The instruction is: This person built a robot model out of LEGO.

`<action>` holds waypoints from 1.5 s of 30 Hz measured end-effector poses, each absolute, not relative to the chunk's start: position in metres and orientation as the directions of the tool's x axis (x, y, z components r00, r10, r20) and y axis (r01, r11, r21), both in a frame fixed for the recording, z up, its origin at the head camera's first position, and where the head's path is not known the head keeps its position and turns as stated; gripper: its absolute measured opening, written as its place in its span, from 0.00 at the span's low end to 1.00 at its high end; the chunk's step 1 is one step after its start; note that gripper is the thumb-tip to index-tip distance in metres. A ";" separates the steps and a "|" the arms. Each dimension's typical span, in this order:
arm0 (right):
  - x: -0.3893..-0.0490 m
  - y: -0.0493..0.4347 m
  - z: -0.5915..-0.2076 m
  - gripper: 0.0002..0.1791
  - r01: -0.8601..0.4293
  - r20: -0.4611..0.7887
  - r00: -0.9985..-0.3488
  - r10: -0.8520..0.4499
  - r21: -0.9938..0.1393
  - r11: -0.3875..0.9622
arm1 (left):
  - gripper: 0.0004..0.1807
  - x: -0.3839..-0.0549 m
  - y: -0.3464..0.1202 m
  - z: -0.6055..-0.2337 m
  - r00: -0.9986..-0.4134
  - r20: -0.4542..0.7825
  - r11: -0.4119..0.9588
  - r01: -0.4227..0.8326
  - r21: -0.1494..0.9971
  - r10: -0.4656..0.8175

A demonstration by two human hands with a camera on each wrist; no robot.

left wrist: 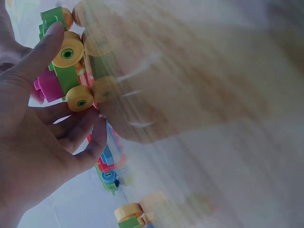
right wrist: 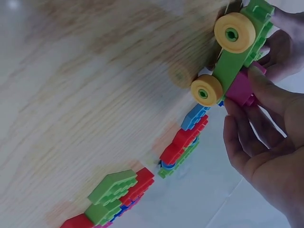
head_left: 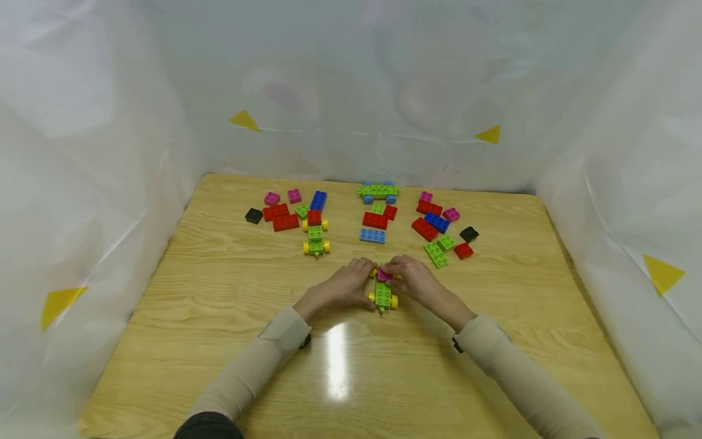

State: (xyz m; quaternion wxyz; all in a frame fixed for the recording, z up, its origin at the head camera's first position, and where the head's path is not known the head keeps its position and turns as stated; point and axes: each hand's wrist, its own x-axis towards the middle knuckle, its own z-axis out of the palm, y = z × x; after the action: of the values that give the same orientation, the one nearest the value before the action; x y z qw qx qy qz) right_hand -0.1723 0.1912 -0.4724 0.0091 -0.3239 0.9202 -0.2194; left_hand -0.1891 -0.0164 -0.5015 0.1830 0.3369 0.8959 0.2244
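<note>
A green toy car base (head_left: 382, 294) with yellow wheels (right wrist: 234, 33) stands on the table before me. On the far end of its studs sits a magenta brick (right wrist: 240, 89). My left hand (head_left: 347, 284) grips the base from the left side, thumb by the near wheel and fingertips by the far wheel (left wrist: 80, 98). From the right, my right hand (head_left: 417, 281) pinches the magenta brick between thumb and fingers, right over the base.
Left of my hands stands a second green car base (head_left: 315, 233) carrying a red brick. A green base with blue wheels (head_left: 378, 191) is at the back edge. Loose bricks lie in groups: red (head_left: 286, 222), light blue (head_left: 373, 236), blue (head_left: 437, 222), green (head_left: 436, 254) and black (head_left: 468, 234).
</note>
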 end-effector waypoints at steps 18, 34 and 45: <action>-0.179 0.192 -0.477 0.18 -0.619 0.152 -0.768 -0.621 -0.422 0.662 | 0.56 -0.192 -0.023 -0.501 -0.708 -0.189 0.666 0.490 0.562 0.681; -0.172 0.192 -0.479 0.20 -0.528 0.088 -0.829 -0.553 -0.450 0.720 | 0.53 -0.189 -0.022 -0.502 -0.717 -0.165 0.658 0.491 0.571 0.677; -0.180 0.234 -0.474 0.17 -0.452 0.238 -0.890 -0.388 -0.356 0.818 | 0.54 -0.188 -0.021 -0.502 -0.697 -0.168 0.647 0.511 0.565 0.697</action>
State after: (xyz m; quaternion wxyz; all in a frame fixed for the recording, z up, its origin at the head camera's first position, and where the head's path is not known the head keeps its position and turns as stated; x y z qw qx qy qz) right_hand -0.1805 0.2338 -0.4740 -0.0773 -0.2209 0.9503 -0.2054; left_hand -0.1884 -0.0208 -0.5019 0.1890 0.3405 0.8876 0.2460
